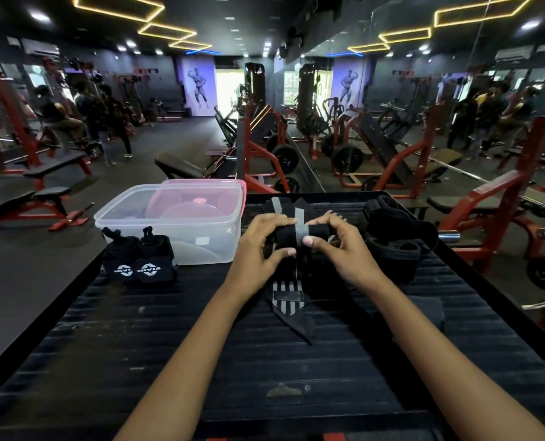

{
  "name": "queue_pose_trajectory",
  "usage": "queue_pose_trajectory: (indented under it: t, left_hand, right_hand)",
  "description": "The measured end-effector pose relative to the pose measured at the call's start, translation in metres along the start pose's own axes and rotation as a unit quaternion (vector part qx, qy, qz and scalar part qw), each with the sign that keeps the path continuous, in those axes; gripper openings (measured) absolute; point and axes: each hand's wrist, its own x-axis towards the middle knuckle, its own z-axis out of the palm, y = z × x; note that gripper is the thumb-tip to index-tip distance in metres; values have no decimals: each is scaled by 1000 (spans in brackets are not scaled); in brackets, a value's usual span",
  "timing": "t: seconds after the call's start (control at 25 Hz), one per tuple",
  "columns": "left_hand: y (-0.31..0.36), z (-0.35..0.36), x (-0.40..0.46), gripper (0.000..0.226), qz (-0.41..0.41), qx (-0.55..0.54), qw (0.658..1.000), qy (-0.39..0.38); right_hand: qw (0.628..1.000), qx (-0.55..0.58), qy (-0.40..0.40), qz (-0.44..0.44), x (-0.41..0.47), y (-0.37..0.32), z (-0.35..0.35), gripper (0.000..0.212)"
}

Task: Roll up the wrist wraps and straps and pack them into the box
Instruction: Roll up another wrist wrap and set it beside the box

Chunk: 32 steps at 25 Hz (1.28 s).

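A dark ribbed surface (201, 361) carries everything. Above it, the left hand (258, 246) and right hand (344, 246) pinch one half-rolled wrist wrap (296, 234) between them, its striped tail trailing down. Two rolled wraps (139, 261) stand beside one clear box (172, 224). Black straps (395, 237) lie piled at right.
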Motion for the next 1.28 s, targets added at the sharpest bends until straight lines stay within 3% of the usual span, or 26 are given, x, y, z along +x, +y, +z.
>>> queue_pose_trajectory:
  t: [0.12, 0.24, 0.36, 0.56, 0.64, 0.8, 0.92, 1.04, 1.16, 1.28]
  left_hand:
    - [0, -1, 0, 36, -4, -5, 1000, 23]
    - [3, 1, 0, 33, -19, -15, 1000, 19]
    - [1, 6, -1, 36, -56, -45, 997, -6]
    - [0, 9, -4, 33, -100, -59, 992, -41]
    - [5, 7, -3, 25, -107, -80, 990, -36]
    - [9, 3, -3, 42, -103, -154, 981, -59]
    - [6, 2, -1, 37, -68, -95, 992, -55]
    - [6, 2, -2, 18, -38, -44, 998, -10]
    - [8, 3, -3, 17, -56, -53, 997, -23]
    - [13, 4, -6, 18, -81, -80, 993, -27]
  right_hand:
    - [999, 29, -6, 29, -2, 0, 3, 23]
    - [999, -18, -29, -22, -1, -1, -2, 39]
    - [998, -23, -48, -42, -4, -2, 5, 40]
    - [981, -175, -75, -42, -12, 3, 13, 58]
    - [977, -200, -50, -60, -12, -1, 10, 48]
    - [991, -118, -22, -52, -10, -9, 2, 23]
    - [997, -69, -22, -7, -9, -10, -1, 14]
    - [999, -30, -28, 17, -9, -12, -1, 17]
    - [998, -13, -60, -16, -10, -12, -2, 38]
    - [997, -14, -67, -29, -10, -13, -2, 24]
